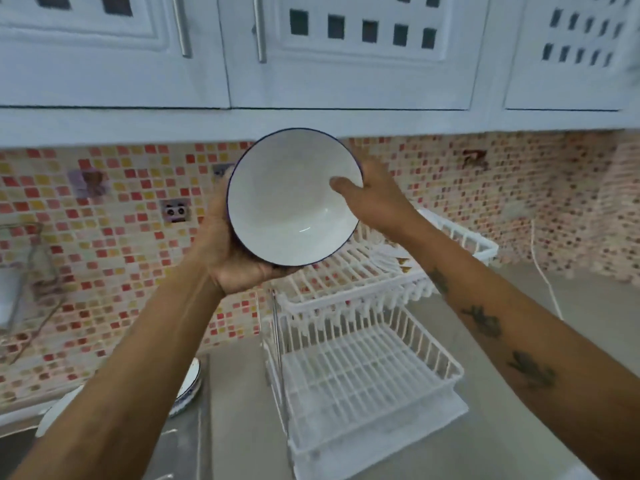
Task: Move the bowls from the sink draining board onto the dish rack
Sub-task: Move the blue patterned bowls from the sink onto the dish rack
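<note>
I hold a white bowl with a thin blue rim (291,202) up in front of me, its inside facing the camera. My left hand (228,254) cups it from below and behind. My right hand (374,199) grips its right rim, thumb inside. The bowl hangs above the upper tier of a white two-tier wire dish rack (363,372) on the grey counter. Both rack tiers look bare. More white dishes with blue rims (188,382) lie on the draining board at lower left, partly hidden by my left forearm.
White wall cupboards (311,57) hang close above the bowl. A mosaic-tiled wall (121,209) with a socket runs behind. A white cable (547,282) drops down the wall to the right of the rack. A wire holder (24,271) hangs at far left.
</note>
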`<state>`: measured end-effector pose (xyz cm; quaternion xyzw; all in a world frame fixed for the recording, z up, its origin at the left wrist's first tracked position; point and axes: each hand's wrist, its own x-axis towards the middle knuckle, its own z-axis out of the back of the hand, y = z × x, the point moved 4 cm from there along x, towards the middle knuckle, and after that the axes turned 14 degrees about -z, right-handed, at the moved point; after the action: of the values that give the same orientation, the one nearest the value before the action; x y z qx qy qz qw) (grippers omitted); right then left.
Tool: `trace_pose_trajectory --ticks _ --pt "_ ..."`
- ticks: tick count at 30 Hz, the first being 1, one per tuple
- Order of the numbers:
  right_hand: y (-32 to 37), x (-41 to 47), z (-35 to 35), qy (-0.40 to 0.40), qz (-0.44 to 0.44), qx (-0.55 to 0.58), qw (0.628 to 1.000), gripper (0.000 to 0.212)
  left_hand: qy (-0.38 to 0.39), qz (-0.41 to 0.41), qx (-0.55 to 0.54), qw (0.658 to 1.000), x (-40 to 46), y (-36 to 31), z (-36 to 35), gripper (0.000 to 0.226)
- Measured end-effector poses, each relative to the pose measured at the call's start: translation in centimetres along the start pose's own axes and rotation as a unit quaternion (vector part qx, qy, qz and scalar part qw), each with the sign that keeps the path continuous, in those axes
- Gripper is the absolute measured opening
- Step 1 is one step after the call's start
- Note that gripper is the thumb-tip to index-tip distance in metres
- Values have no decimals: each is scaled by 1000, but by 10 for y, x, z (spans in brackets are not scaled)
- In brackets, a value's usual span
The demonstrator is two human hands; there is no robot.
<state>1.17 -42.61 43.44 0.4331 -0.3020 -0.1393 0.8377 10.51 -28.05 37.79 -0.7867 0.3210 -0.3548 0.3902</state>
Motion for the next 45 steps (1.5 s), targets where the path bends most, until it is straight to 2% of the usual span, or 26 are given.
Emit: trace_pose_trajectory --ticks 3,4,7,9,11,15,17,19,22,24,27,31,33,35,38,41,43,45 --pt "-25 10 10 107 -89 62 988 11 -64 -43 111 991 24 4 6 62" --pt "-32 14 11 148 -121 99 977 8 -76 -47 152 984 30 7 5 60" --pt "-51 28 16 204 -170 135 955 16 -91 -71 233 966 47 19 5 59" --pt "-64 37 18 258 -195 134 937 23 -114 -79 295 945 55 27 6 75" --pt "-78 48 18 292 -227 131 920 40 -144 -91 356 919 62 33 11 88" --pt "-108 63 -1 281 -278 95 914 59 -107 -104 485 862 69 51 7 77" --pt "-118 66 -13 284 -279 63 915 64 -104 -87 536 833 70 58 5 85" --pt "-123 65 -19 283 -274 58 917 56 -116 -58 571 811 71 63 8 95" --pt "-133 62 -22 275 -280 83 916 42 -112 -26 616 780 72 67 7 76" --pt "-139 61 -24 284 -281 110 910 42 -104 -6 642 759 73 69 6 82" --pt "-144 62 -24 280 -281 102 912 44 -89 14 656 749 76 75 8 91" --pt "-152 61 -23 270 -290 38 918 56 -47 19 694 718 76 85 1 72" --pt "-154 59 -26 270 -286 13 919 56 -28 23 700 713 76 88 3 65" --pt "-152 56 -28 269 -286 17 920 47 -26 30 700 713 76 88 6 73" --pt "-147 52 -29 274 -282 30 919 34 -33 54 718 694 77 91 10 95" --pt "-148 52 -28 270 -270 22 924 37 -31 79 734 673 75 95 8 112" --pt "-148 54 -30 259 -260 1 930 43 -22 92 735 672 73 96 6 115" --pt "-147 53 -32 256 -255 -6 932 40 -16 101 736 669 70 94 4 117"
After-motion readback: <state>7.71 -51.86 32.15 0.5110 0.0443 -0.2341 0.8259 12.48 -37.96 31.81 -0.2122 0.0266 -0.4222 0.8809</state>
